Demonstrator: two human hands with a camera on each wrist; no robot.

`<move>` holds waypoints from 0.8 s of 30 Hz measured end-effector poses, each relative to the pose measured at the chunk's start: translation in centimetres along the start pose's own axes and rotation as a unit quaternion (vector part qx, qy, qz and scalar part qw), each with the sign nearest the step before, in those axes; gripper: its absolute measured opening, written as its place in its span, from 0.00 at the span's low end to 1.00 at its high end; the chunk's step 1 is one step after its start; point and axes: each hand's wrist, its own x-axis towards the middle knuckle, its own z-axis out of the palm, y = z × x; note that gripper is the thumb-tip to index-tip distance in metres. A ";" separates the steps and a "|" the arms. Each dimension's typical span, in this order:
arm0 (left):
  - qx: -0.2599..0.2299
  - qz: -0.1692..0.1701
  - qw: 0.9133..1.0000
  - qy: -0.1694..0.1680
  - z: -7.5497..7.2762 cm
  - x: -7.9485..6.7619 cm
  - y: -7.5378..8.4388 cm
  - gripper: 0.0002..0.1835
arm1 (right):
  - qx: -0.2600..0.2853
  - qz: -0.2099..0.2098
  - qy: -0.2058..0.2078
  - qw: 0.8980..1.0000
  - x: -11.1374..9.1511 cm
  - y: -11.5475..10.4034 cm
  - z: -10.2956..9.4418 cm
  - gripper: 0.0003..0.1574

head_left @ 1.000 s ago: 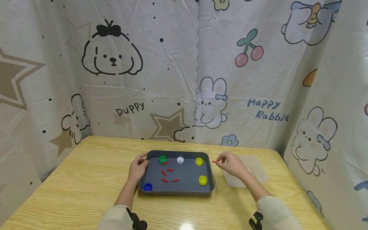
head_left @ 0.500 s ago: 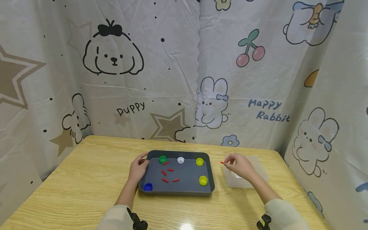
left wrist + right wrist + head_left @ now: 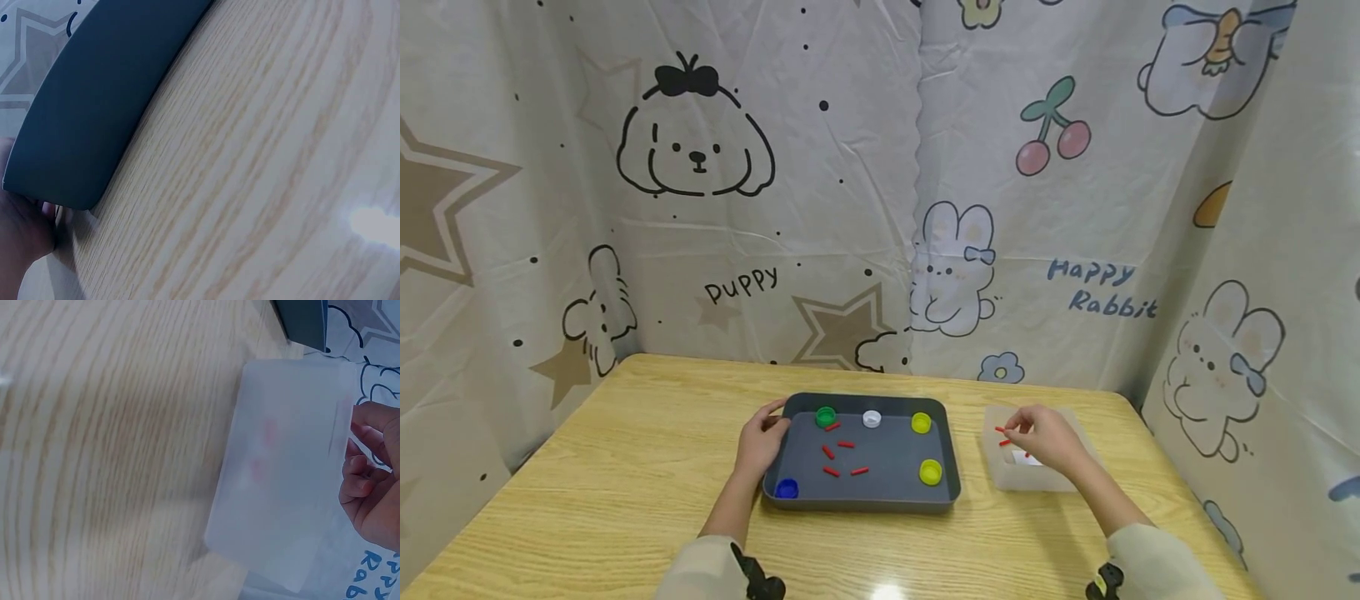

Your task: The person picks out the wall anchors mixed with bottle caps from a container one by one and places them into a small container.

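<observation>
My left hand (image 3: 758,440) holds the left side of a dark grey tray (image 3: 880,506), its thumb at the rim. Inside the tray lie several short red sticks (image 3: 828,452). Round caps stand along its edges: a green cap (image 3: 825,417), a white cap (image 3: 871,418), a blue cap (image 3: 787,488) and two yellow caps (image 3: 930,472). Over a translucent plastic box (image 3: 1030,479), my right hand (image 3: 1045,437) pinches another red stick (image 3: 1000,429) between thumb and fingertips. More red shows within the box, partly hidden by the hand; the right wrist view shows it blurred through the box wall (image 3: 287,456).
The wooden table (image 3: 625,467) carries the tray in the middle, with the box to its right across a narrow gap. A patterned curtain (image 3: 850,208) hangs behind and along both sides of the table.
My right hand has moved right with the pinched red stick, from beside the tray's right rim to over the box. My left hand and the tray stay in place.
</observation>
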 end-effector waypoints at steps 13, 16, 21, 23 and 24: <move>-0.001 0.002 1.000 -0.001 -0.1 0.0 0.0 0.22 | -0.021 0.017 -0.003 1.000 -0.1 2.0 0.2 0.05; 0.001 0.002 1.000 -0.003 -0.1 0.0 0.0 0.22 | -0.024 0.024 -0.007 0.999 -0.1 2.4 0.3 0.05; 0.002 0.003 1.000 -0.001 -0.1 0.0 0.0 0.22 | -0.026 0.028 -0.014 0.999 -0.2 2.7 0.5 0.05; 0.001 0.003 1.000 -0.001 -0.1 -0.1 0.0 0.22 | -0.028 0.029 -0.014 0.999 -0.2 2.7 0.6 0.05; 0.001 0.003 1.000 -0.001 -0.1 -0.1 0.0 0.22 | -0.028 0.029 -0.015 0.999 -0.2 2.7 0.6 0.05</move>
